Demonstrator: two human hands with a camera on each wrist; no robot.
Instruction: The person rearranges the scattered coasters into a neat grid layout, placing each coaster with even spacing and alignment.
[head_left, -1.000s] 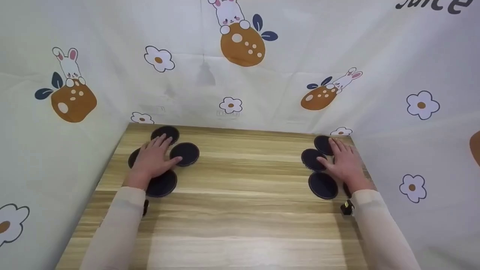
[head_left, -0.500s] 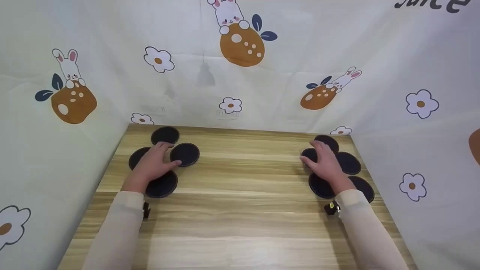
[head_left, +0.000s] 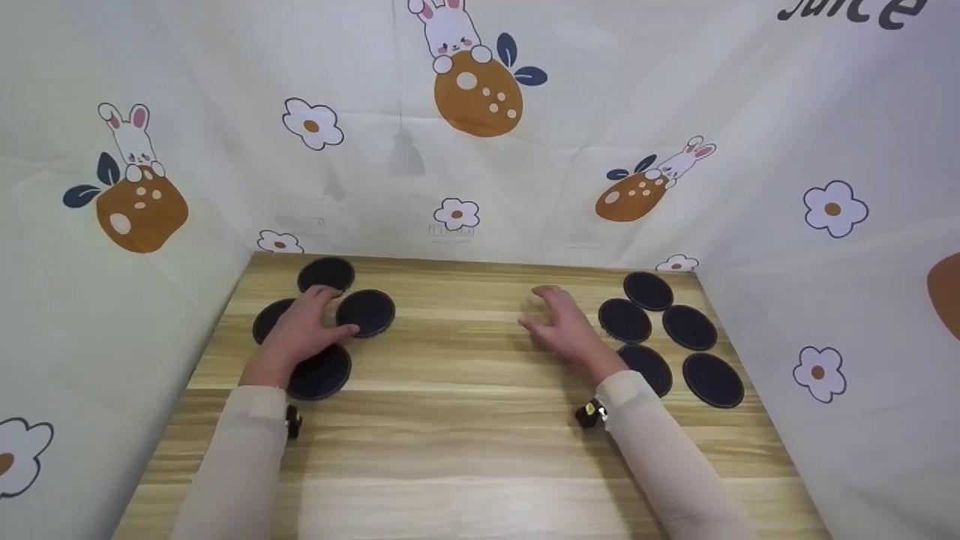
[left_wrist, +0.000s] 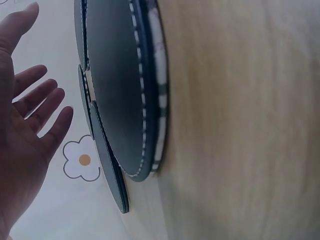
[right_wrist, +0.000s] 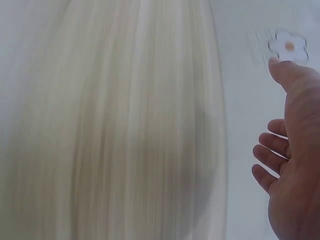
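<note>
Right hand (head_left: 568, 325) moved left off coasters (head_left: 625, 320); left hand (head_left: 304, 330) unmoved.

Three views: one overhead from the head, two close at the wrists.
Head camera looks forward and down across the whole wooden table (head_left: 480, 450) to the printed backdrop (head_left: 525, 187), both arms in frame. Left wrist camera sits low beside the left hand (left_wrist: 20, 130), skimming edge-on over the dark round mats (left_wrist: 120, 95); it shares the left mat cluster (head_left: 322, 322) with the head view. Right wrist camera, blurred, sees the right hand (right_wrist: 295, 170), bare tabletop and backdrop.
</note>
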